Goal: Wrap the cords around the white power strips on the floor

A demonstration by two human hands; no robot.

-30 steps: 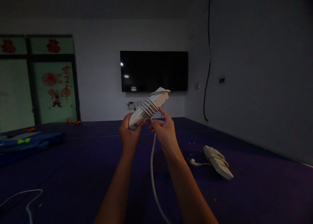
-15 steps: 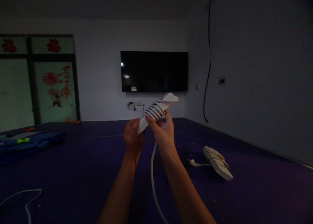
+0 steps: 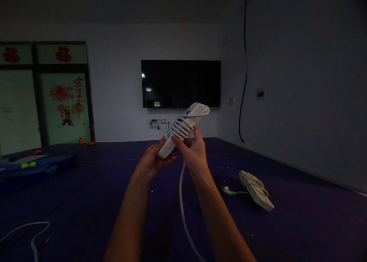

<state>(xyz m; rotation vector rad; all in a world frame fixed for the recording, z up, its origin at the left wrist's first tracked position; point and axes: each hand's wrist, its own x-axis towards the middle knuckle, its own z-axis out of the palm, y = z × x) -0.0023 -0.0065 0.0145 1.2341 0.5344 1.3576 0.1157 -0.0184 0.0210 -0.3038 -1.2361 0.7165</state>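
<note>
A white power strip (image 3: 166, 149) is held up in front of me, tilted with its far end to the upper right. Several turns of its white cord (image 3: 181, 129) wrap round its middle, and one loop passes over the far end. My left hand (image 3: 152, 160) grips the near end, thumb on top and fingers beneath. My right hand (image 3: 194, 151) pinches the strip and the wound cord near the middle. The loose part of the cord hangs below my right hand and runs down to the bottom edge. Some fingers are hidden behind the strip.
On the purple floor (image 3: 114, 208) at right lies a second power strip (image 3: 262, 199), wrapped in its cord, its plug (image 3: 228, 191) beside it. Blue cloth (image 3: 54, 164) lies at left, a white cable (image 3: 34, 239) at lower left. A television (image 3: 180, 84) hangs on the far wall.
The power strip has rolled, so blue marks on its face now show. My left hand has turned and shifted its hold, thumb on top and fingers below. The right hand keeps its grip.
</note>
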